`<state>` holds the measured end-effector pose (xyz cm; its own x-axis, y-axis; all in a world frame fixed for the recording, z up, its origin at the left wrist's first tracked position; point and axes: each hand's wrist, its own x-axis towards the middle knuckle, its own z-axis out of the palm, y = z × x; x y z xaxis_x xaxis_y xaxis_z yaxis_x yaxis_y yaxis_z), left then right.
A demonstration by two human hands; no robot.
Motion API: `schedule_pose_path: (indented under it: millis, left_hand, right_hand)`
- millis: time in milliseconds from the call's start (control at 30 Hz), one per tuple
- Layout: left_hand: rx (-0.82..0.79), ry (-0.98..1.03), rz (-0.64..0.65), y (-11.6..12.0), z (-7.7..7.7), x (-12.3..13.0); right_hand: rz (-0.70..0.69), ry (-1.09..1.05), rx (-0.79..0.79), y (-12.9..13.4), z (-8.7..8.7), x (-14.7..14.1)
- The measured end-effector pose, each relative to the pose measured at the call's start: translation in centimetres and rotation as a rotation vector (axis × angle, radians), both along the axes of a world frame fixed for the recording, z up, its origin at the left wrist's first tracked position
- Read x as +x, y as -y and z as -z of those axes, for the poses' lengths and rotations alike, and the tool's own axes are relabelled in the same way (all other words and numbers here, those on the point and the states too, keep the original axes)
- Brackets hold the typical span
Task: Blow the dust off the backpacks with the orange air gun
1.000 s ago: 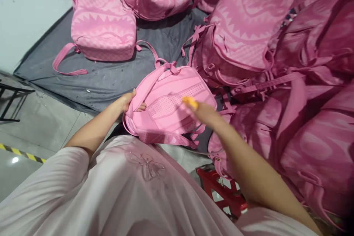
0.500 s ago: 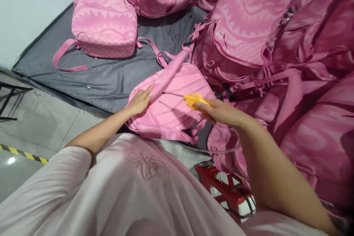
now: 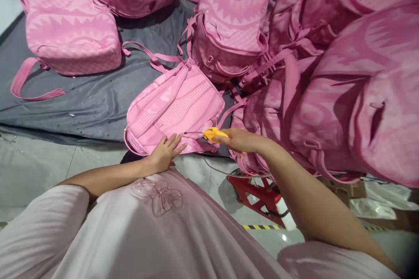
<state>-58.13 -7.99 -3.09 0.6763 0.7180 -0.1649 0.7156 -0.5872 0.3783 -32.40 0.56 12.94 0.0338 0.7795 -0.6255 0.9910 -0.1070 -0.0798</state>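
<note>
A small pink backpack (image 3: 196, 96) lies in front of me with its dotted back panel and shoulder straps facing up. My left hand (image 3: 165, 152) is open, its fingers spread over the near edge of that backpack by the lower strap. In my right hand (image 3: 240, 139) is a yellow air blow gun (image 3: 212, 134), gripped by its body. Its long thin nozzle points left, just above the near strap, close to my left fingertips. The palm side of both hands is hidden.
Shark-mouth pink backpacks stand around: one at far left (image 3: 72, 30), one behind (image 3: 232, 22), several heaped at right (image 3: 330, 109). Dark grey cloth (image 3: 94, 100) covers the table. A thin hose (image 3: 225, 173) hangs over a red stool (image 3: 252, 194) below.
My left hand has moved from the raised shoulder strap down to the backpack's near edge, and the strap now lies flat. The blow gun came nearer me. My view shifted right.
</note>
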Motion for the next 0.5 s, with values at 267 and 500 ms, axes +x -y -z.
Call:
schedule_pose_path:
  millis: [267,500]
  left_hand:
    - [-0.540,0.353,-0.474,-2.6,1.6,1.3]
    - [-0.917,0.577,-0.970,-9.0,1.7,-0.3]
  right_hand:
    - [0.247,-0.145,0.025,6.1,-1.2,5.3]
    - [0.370,-0.599,-0.181,10.7,0.5,7.4]
